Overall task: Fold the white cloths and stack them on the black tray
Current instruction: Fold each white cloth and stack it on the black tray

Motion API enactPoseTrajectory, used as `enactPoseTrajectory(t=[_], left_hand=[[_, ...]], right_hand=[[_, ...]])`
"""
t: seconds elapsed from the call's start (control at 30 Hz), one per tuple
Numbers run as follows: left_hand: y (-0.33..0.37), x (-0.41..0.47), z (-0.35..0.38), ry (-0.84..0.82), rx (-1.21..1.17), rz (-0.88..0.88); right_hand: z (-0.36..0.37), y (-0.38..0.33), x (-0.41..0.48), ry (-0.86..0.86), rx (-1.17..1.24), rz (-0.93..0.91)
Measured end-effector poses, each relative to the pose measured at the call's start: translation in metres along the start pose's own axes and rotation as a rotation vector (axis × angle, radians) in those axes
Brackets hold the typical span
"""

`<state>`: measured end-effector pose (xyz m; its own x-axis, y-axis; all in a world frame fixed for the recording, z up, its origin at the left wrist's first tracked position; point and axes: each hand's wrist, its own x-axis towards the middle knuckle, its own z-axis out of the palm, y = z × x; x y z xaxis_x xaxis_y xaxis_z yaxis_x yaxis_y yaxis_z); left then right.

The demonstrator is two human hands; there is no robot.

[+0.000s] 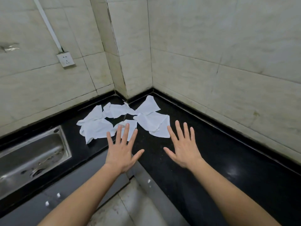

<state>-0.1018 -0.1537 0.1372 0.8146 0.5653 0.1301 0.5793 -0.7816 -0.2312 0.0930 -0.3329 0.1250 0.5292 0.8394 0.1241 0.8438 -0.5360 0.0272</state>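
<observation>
Several crumpled white cloths (97,128) lie scattered in the corner of a black countertop (203,152), spreading from the left group to a right group (154,123). My left hand (122,152) hovers with fingers spread flat, its fingertips over the nearest small cloth (130,123). My right hand (184,147) is spread flat too, just in front of the right group of cloths. Neither hand holds anything. No separate black tray is distinguishable from the black counter.
A steel sink (32,157) is set into the counter at the left. Tiled walls meet at a jutting corner column (130,62) behind the cloths. A wall socket (66,59) sits at upper left. Cabinet fronts (53,196) and floor lie below.
</observation>
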Motion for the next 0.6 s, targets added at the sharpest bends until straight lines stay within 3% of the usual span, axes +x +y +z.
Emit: enactPoseTrajectory(t=[0.3, 0.6], left_hand=[[-0.01, 0.124, 0.032, -0.069, -0.051, 0.076], [-0.022, 0.227, 0.123, -0.219, -0.207, 0.295]], right_hand=[[0.01, 0.042, 0.107, -0.065, -0.052, 0.07], [0.074, 0.03, 0.175, -0.187, 0.041, 0.193]])
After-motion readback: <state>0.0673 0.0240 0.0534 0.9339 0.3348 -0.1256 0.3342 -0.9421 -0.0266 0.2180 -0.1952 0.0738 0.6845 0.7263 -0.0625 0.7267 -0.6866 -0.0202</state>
